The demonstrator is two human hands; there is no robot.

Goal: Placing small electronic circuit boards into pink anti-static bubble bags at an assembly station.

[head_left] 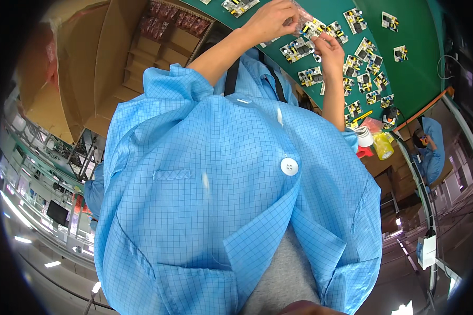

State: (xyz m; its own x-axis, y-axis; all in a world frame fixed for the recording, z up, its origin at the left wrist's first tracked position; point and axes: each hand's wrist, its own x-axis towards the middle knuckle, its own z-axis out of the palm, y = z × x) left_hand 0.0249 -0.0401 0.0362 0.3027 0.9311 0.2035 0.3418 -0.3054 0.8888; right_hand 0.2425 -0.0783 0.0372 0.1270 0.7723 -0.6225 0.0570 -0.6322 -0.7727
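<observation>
At the top of the head view, my left hand (272, 20) is closed with its fingertips on a clear pinkish plastic bag (303, 13). Just to its right, my right hand (329, 48) pinches the edge of a small circuit board (313, 28) carrying white, yellow and dark parts. This board is at the mouth of the bag; how far inside it sits I cannot tell. Close below lies another circuit board (297, 49) on the green work surface, and one more circuit board (337, 32) is right beside my right fingers.
Several circuit boards (355, 21) are spread over the green table (412, 31). To the left stands an open cardboard box (134, 65) with dividers and pink-wrapped packs (165, 23). A white tape roll (363, 136) and yellow roll (383, 147) sit at the right edge. A co-worker (432, 149) is further right.
</observation>
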